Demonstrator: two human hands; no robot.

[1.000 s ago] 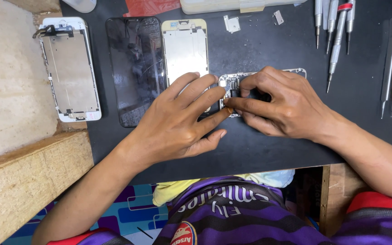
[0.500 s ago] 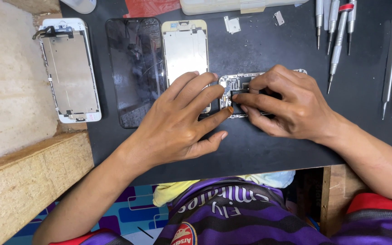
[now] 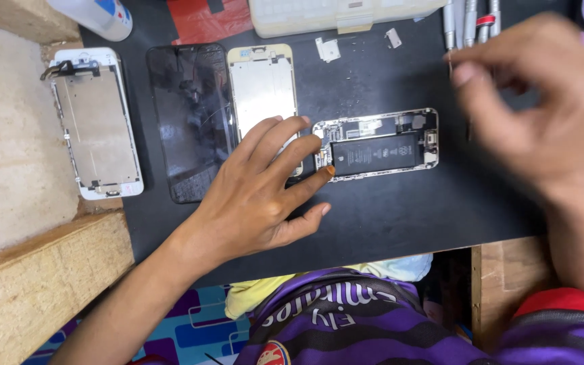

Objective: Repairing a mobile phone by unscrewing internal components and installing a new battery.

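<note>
Black matting [image 3: 400, 216] covers the bench, so small parts are kept from sliding. The opened phone body [image 3: 376, 144] is laid flat on it, battery side up, and is pinned at its near end by the fingertips of the left hand [image 3: 265, 189], which is spread wide and holds nothing. The right hand [image 3: 535, 101] is lifted by the screwdrivers [image 3: 469, 20]; it is blurred, so its grip cannot be told. Three screen parts [image 3: 187, 122] are lined up to the left.
</note>
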